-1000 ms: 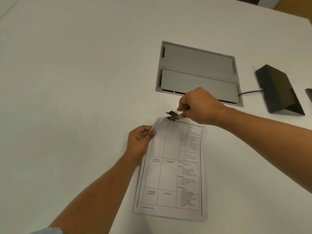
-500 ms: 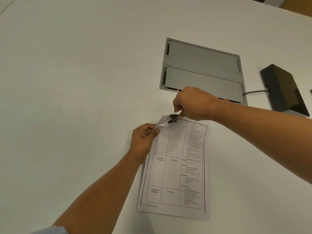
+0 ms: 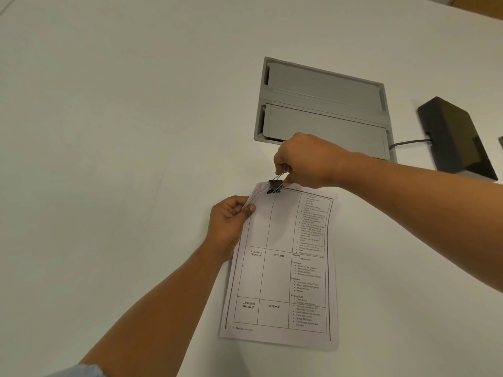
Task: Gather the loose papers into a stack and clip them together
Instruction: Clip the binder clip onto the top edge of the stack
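A stack of printed papers (image 3: 283,268) with a timetable grid lies on the white table (image 3: 109,159). Its top left corner is lifted off the surface. My left hand (image 3: 231,219) pinches that raised corner between thumb and fingers. My right hand (image 3: 304,161) squeezes the wire handles of a black binder clip (image 3: 274,186), whose jaws sit on the top edge of the lifted corner. Whether the jaws are around every sheet is not visible.
A grey recessed cable box (image 3: 321,104) with two lids is set into the table just beyond my right hand. A black wedge-shaped device (image 3: 457,137) with a cable sits at the right. The table's far edge runs along the top right.
My right hand has brought the clip down and left onto the papers' lifted corner. My left hand keeps its pinch on the corner.
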